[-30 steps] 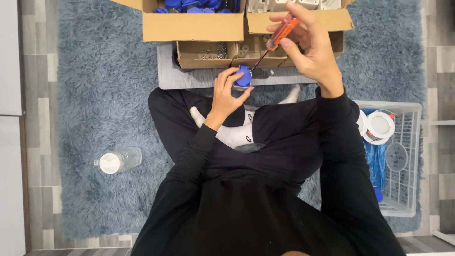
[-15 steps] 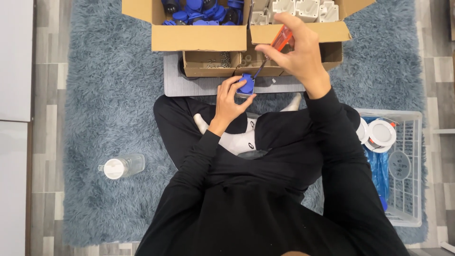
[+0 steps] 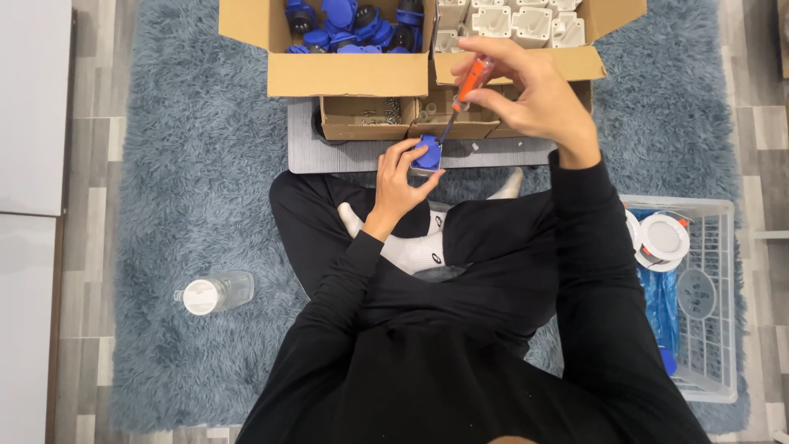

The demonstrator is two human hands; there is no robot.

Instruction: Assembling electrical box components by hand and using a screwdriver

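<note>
My left hand (image 3: 400,179) grips a small blue plastic part (image 3: 426,154) just above my crossed legs. Fingers of my right hand (image 3: 534,99) pinch the orange handle of a screwdriver (image 3: 465,92); its thin shaft slants down to the left and the tip rests on the blue part. Both hands hover at the near edge of a grey board (image 3: 308,154). Behind it stands a cardboard box (image 3: 349,76) with several blue parts on the left and white parts (image 3: 509,20) on the right.
Small open cardboard trays (image 3: 355,130) of screws sit on the board. A plastic bottle (image 3: 215,292) with a white cap lies on the blue shaggy rug (image 3: 181,164) at my left. A white wire basket (image 3: 715,296) with round white lids and blue items stands at my right.
The view has shifted so the boxes sit lower in frame. My right hand has tilted the screwdriver, and its tip stays on the blue part in my left hand.
</note>
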